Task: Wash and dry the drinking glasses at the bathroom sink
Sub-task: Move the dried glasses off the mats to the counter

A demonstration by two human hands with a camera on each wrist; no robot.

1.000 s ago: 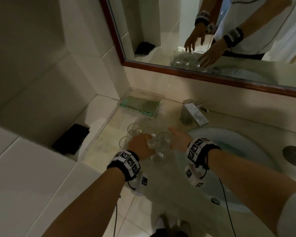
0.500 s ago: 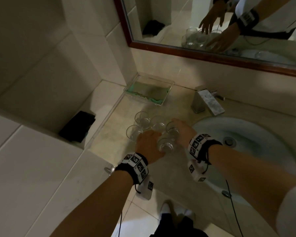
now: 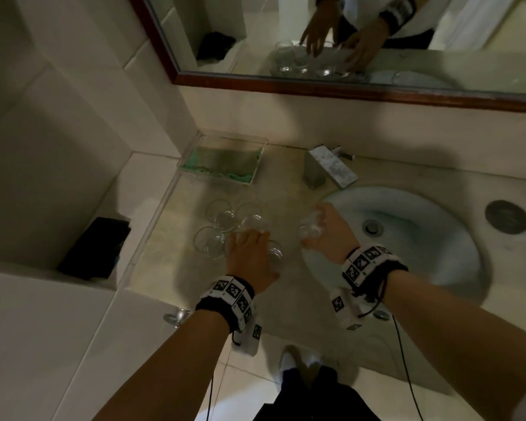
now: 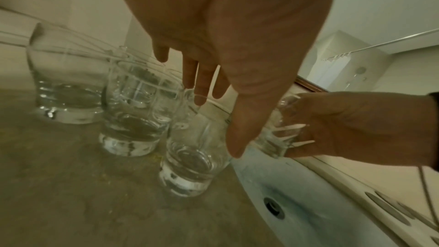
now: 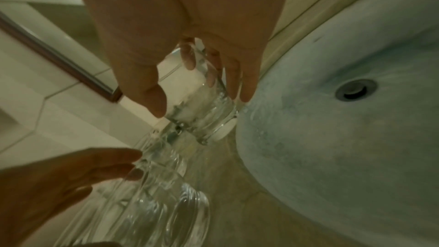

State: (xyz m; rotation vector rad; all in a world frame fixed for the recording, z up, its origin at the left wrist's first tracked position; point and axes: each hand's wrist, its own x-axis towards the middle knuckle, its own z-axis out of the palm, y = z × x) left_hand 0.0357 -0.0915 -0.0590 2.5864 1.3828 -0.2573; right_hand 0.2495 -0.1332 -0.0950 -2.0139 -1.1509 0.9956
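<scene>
Several clear drinking glasses (image 3: 222,215) (image 4: 135,110) stand in a cluster on the beige counter (image 3: 164,256), left of the basin. My left hand (image 3: 249,253) (image 4: 218,119) hovers over the cluster with its fingers straight; its thumb lies beside the nearest glass (image 4: 190,162). My right hand (image 3: 327,230) (image 5: 197,97) grips one glass (image 3: 308,227) (image 5: 204,119) round its side. That glass is tilted and held above the counter at the left rim of the sink (image 3: 438,247) (image 5: 344,147).
A square faucet (image 3: 328,168) stands behind the basin, whose drain (image 3: 371,227) is open. A clear soap tray (image 3: 222,161) sits by the back wall. A black cloth (image 3: 94,247) lies in a tiled niche at left. A framed mirror (image 3: 316,83) hangs above.
My right hand has taken one glass out of the cluster and carried it right, toward the basin. The left hand has stayed over the remaining glasses.
</scene>
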